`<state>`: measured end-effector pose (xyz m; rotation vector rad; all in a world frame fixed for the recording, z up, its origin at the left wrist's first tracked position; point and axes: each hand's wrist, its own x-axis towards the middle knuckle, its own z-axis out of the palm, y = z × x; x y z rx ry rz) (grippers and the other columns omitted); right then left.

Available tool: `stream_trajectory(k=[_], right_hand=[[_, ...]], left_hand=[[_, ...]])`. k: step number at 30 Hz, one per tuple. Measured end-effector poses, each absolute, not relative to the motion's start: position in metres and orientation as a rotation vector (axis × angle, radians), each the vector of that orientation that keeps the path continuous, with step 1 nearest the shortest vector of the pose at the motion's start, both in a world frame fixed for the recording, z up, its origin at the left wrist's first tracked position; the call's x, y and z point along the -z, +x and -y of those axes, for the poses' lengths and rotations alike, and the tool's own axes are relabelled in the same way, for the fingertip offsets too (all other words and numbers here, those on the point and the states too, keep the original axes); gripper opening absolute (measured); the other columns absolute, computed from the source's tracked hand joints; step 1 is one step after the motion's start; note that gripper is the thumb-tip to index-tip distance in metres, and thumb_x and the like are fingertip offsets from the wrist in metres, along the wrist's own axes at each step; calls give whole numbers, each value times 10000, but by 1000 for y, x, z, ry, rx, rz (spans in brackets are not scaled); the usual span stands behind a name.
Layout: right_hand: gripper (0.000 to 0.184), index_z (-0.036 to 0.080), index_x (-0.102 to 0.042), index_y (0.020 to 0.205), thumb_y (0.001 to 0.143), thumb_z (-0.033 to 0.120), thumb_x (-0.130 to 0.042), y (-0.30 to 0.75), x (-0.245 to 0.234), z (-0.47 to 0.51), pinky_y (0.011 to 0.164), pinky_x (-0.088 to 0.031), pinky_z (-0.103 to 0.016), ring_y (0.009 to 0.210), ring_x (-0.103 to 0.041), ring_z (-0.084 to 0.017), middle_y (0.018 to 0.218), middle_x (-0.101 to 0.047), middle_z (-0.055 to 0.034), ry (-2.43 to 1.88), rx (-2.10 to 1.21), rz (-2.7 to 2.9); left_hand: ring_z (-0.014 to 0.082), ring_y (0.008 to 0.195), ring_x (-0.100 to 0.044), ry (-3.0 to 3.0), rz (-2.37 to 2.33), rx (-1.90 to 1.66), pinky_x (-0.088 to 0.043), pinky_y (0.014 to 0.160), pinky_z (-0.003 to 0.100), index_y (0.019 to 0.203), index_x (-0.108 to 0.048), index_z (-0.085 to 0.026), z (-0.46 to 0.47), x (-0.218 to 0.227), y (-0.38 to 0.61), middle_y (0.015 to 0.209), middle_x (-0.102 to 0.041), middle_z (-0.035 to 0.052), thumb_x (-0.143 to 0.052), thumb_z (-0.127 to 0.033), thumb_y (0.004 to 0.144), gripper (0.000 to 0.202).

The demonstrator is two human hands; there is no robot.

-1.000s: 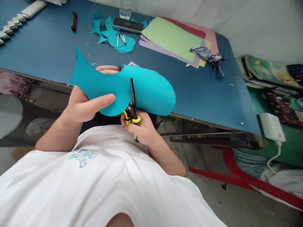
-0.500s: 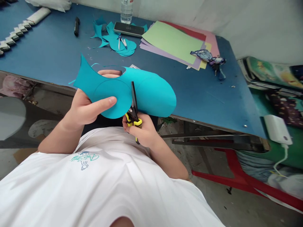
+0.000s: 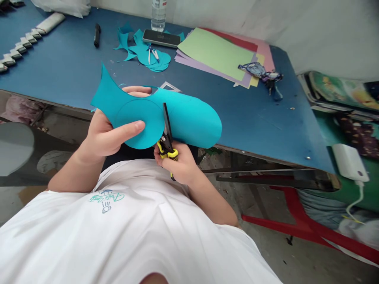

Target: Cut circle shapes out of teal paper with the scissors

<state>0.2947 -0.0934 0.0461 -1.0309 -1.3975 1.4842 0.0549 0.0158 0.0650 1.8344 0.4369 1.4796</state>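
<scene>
My left hand (image 3: 108, 134) grips a teal paper sheet (image 3: 189, 118) in front of my chest, thumb pressed on top of a drawn circle and fingers showing behind the sheet's upper edge. My right hand (image 3: 177, 161) holds black scissors with yellow handles (image 3: 166, 136). Their blade stands upright in a cut along the circle's right side. The sheet curls over to the right and has a pointed flap at its upper left.
A blue table (image 3: 245, 114) carries teal offcuts with a compass (image 3: 151, 55), a phone (image 3: 161, 38), a black marker (image 3: 96, 35), a water bottle (image 3: 158, 14), stacked coloured sheets (image 3: 219, 53), keys (image 3: 262, 73) and folded white paper (image 3: 23, 39). A red frame (image 3: 299, 225) stands on the floor at right.
The scissors' blade sits slightly further along the circle's line. The sheet has turned a little in my left hand, and the view has shifted slightly.
</scene>
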Motion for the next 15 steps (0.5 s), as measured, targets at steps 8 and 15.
stream_trajectory(k=[8,15], right_hand=[[182,249,-687,875,736,364,-711,295,-44,94,711,-437,-376,734,-562,-191,789,-653,7,-1036,-1512,1377],[170,253,-682,855,731,368,-699,293,-46,94,702,-425,-376,725,-545,-189,782,-643,6,-1025,-1504,1369]], left_hand=[[500,1416,-834,1877,-358,-1534,-770,1197,685,1283,-957,-382,-22,-61,59,1344,-920,61,-1033,-605,844,499],[475,1344,-852,1884,-356,-1557,-727,1231,691,1188,-956,-370,-22,-65,57,1222,-912,57,-1027,-613,870,406]])
